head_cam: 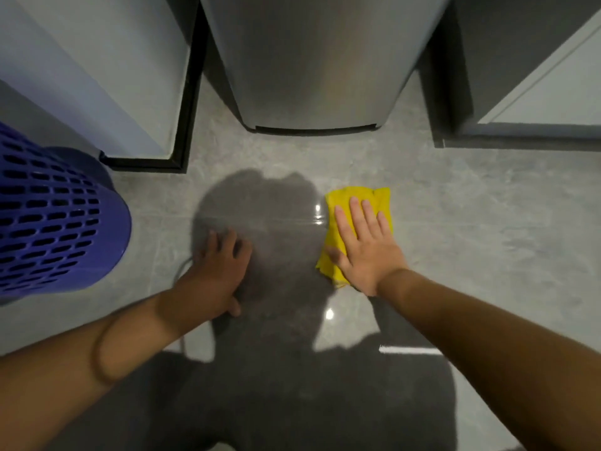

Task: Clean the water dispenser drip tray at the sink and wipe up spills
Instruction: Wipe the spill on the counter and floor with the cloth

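Note:
A folded yellow cloth [374,198] lies flat on the grey tiled floor [471,222], in front of the silver base of the water dispenser [312,66]. My right hand [366,245] presses down on the cloth with straight, spread fingers. To its left, my left hand [219,271] rests palm-down on the bare floor in shadow, fingers slightly bent and holding nothing. A shiny wet glint shows on the tile just left of the cloth. No drip tray is in view.
A purple perforated basket [55,229] stands at the left. A white cabinet [107,76] with a black plinth is at the back left, another cabinet [536,92] at the back right. My shadow darkens the floor in the middle.

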Demonstrator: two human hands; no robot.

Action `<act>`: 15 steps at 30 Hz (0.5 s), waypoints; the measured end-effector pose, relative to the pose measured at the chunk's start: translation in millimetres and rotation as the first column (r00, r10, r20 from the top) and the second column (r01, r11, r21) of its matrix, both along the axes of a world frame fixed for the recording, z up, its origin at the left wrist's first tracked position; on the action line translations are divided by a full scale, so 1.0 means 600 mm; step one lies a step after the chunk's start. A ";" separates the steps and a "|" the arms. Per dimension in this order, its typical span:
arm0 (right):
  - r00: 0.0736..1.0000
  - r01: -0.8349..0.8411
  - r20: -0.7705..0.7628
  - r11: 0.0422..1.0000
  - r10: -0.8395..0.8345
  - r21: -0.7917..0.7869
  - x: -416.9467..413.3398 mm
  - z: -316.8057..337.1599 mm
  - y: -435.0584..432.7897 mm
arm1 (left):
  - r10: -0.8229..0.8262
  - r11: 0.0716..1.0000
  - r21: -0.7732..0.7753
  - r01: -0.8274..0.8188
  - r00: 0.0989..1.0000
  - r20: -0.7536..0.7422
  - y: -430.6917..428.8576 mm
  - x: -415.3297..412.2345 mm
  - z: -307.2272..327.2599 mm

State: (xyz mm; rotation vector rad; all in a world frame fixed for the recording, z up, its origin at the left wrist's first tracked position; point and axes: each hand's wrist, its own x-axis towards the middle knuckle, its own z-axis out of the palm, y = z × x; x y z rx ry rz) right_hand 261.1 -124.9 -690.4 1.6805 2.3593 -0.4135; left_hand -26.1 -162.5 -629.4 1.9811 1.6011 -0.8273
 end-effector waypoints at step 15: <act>0.974 0.226 0.011 0.973 -0.226 -0.046 0.174 0.007 -0.058 | 0.039 0.999 0.015 -0.039 0.999 0.024 -0.001 -0.014 -0.040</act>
